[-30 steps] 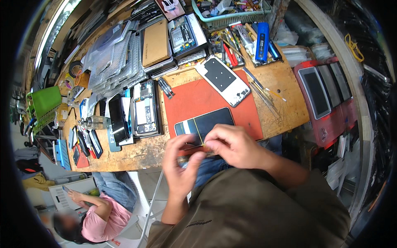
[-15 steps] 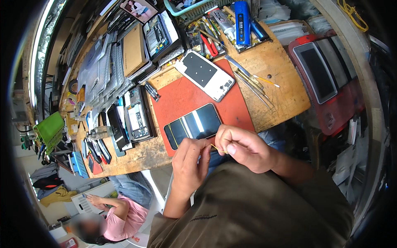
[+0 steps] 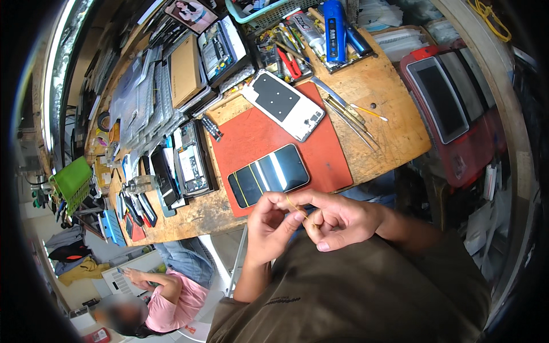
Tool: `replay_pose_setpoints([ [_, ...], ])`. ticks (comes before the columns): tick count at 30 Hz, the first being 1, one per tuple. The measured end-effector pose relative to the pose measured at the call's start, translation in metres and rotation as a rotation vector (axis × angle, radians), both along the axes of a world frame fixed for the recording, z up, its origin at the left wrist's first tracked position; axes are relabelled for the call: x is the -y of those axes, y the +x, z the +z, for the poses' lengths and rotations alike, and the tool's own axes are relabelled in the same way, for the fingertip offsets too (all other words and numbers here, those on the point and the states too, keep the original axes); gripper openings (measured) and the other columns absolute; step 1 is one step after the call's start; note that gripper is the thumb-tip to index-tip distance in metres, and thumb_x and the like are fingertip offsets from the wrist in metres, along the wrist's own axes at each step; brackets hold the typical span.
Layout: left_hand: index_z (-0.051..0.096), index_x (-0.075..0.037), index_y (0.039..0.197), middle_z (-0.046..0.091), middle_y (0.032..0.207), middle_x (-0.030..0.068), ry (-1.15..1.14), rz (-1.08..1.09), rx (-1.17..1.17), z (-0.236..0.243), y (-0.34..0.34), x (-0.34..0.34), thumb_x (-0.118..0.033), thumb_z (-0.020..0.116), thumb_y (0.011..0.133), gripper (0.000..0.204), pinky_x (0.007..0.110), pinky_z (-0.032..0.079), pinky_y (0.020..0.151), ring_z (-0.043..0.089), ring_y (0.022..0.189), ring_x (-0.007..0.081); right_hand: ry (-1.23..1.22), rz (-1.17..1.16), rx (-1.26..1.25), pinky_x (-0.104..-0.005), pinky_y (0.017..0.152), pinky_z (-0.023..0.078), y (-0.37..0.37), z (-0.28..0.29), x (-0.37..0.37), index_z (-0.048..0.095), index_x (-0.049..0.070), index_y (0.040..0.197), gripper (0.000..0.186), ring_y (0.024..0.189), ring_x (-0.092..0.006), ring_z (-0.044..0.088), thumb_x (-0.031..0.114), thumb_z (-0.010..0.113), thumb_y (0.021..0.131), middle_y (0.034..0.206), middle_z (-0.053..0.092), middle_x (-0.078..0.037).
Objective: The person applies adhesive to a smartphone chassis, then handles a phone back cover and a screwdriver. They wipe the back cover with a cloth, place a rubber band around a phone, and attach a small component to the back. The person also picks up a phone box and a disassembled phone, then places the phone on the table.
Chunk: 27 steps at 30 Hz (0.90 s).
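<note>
A thin yellow rubber band (image 3: pixel 291 202) is stretched between my two hands, just in front of the bench edge. My left hand (image 3: pixel 270 226) pinches one part of it between thumb and fingers. With curled fingers, my right hand (image 3: pixel 346 220) grips another part. Just beyond them a dark smartphone (image 3: pixel 280 166) lies screen up on the red mat (image 3: pixel 327 151), and another yellow band (image 3: pixel 255 178) crosses its left part. Farther back, a white phone frame (image 3: pixel 303 120) with a black patch rests partly on the mat.
Slim metal tools (image 3: pixel 349 114) and a brush lie right of the mat. An open phone in a box (image 3: pixel 191 157) stands at left. Behind are a tool tray (image 3: pixel 280 54) and a blue device (image 3: pixel 335 34). Lower left, a person in pink (image 3: pixel 177 300) sits nearby.
My hands have moved closer together, and the right hand has turned, its forefinger now reaching over to the left fingers. The band is pulled into a new shape. The phone stays in place.
</note>
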<state>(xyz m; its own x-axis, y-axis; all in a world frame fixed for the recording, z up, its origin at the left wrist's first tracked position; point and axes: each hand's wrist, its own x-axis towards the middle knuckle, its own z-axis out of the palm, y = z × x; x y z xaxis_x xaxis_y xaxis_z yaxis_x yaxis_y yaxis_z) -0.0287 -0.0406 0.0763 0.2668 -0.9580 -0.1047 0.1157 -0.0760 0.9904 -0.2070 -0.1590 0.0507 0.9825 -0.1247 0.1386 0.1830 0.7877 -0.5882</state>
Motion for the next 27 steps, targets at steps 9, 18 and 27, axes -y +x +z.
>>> replay_pose_setpoints([
  [9,0.062,-0.004,0.092,0.064,0.087,0.0097,-0.097,0.200,0.988,0.003,0.016,0.035,-0.002,0.079,0.081,0.020,0.040,0.049,0.076,0.063,0.078,0.0265,-0.609,-0.620,0.095,-0.0322,0.079,0.047,-0.002,0.027,0.007,0.065,0.000,0.129,0.042,0.078,-0.0144,0.059,0.003,0.070,0.087,0.083,0.063,-0.005],
  [18,0.065,-0.005,0.136,0.063,0.116,0.0154,0.103,-0.089,1.323,0.030,0.039,0.059,-0.038,0.094,0.068,0.081,0.046,0.048,0.094,0.059,0.110,0.0369,-0.072,-0.271,-0.044,-0.0206,0.060,0.054,-0.006,0.009,0.029,0.013,0.006,0.165,0.095,0.068,-0.0075,0.061,-0.001,0.069,0.089,0.092,0.064,-0.014],
  [27,0.075,-0.005,0.104,0.069,0.081,0.0163,0.122,-0.113,1.038,0.050,0.036,0.054,-0.026,0.088,0.084,0.032,0.044,0.052,0.064,0.069,0.071,0.0355,-0.096,-0.142,-0.096,-0.0198,0.057,0.055,0.026,-0.003,0.025,0.018,0.009,0.163,0.088,0.072,-0.0102,0.065,-0.001,0.068,0.091,0.099,0.065,-0.021],
])
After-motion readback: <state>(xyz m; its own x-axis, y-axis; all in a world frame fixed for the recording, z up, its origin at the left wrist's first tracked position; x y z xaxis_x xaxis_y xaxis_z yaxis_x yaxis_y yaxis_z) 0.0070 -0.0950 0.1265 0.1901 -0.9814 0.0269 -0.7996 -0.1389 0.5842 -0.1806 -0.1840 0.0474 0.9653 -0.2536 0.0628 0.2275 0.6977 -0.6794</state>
